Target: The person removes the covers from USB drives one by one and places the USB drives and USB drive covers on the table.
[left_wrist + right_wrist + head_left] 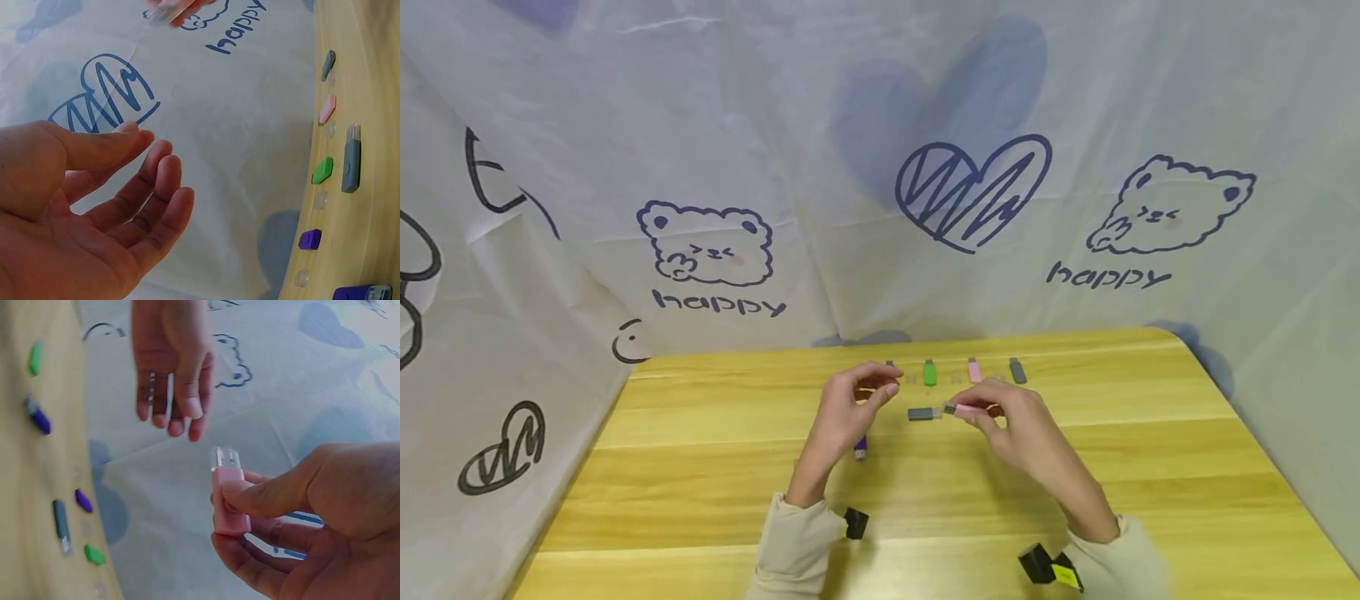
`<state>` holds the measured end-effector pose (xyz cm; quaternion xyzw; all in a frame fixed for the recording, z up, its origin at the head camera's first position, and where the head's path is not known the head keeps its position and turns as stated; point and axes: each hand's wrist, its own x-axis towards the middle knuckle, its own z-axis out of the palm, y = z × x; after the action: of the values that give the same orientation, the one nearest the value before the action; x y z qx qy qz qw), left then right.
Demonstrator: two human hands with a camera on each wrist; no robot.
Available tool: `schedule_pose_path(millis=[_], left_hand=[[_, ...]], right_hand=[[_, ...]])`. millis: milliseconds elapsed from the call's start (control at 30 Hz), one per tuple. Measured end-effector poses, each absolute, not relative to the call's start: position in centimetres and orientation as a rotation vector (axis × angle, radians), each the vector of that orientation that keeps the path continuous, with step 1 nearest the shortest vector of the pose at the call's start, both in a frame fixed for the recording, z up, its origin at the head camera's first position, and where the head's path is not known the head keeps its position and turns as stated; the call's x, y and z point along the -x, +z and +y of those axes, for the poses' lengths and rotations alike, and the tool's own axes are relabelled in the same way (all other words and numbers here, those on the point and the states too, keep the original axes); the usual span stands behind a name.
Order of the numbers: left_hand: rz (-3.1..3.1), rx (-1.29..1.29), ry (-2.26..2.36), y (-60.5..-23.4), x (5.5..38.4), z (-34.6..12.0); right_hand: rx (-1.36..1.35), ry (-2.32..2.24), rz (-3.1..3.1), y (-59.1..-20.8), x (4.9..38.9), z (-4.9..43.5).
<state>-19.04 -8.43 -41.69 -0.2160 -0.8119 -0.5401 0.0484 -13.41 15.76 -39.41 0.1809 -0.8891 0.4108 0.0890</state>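
My right hand (1013, 421) pinches a pink USB flash drive (230, 500) between thumb and fingers, above the table. A transparent cap (225, 457) appears to cover its metal connector. To the left, my left hand (847, 410) is raised with relaxed, slightly bent fingers and nothing in it, apart from the pink drive. Between the hands, a grey flash drive (919, 414) with a clear-ended tip lies on the table. Under the left hand lies a purple flash drive (861, 448), partly hidden in the head view.
At the back of the wooden table (700, 500) is a row: a purple drive (310, 239), a green drive (929, 373), a pink drive (974, 371) and a grey drive (1017, 371). Small clear pieces (320, 200) lie between them. A printed cloth (820, 250) hangs behind.
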Motion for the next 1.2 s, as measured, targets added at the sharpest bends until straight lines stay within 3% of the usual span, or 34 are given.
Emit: schedule_pose_path(millis=[333, 867, 1200], left_hand=[[-2.435, 0.711, -1.722, -41.4, 18.5, -7.3], [-2.33, 0.84, -1.957, -40.7, 17.9, -6.1], [-2.327, 0.79, -1.919, -40.6, 17.7, -6.2]], right_hand=[[-0.338, 1.392, -2.509, -38.8, 13.8, 15.3], [-0.415, 1.544, -2.422, -38.9, 14.1, 14.5], [-0.464, 1.55, -2.42, -39.2, 14.5, 14.0]])
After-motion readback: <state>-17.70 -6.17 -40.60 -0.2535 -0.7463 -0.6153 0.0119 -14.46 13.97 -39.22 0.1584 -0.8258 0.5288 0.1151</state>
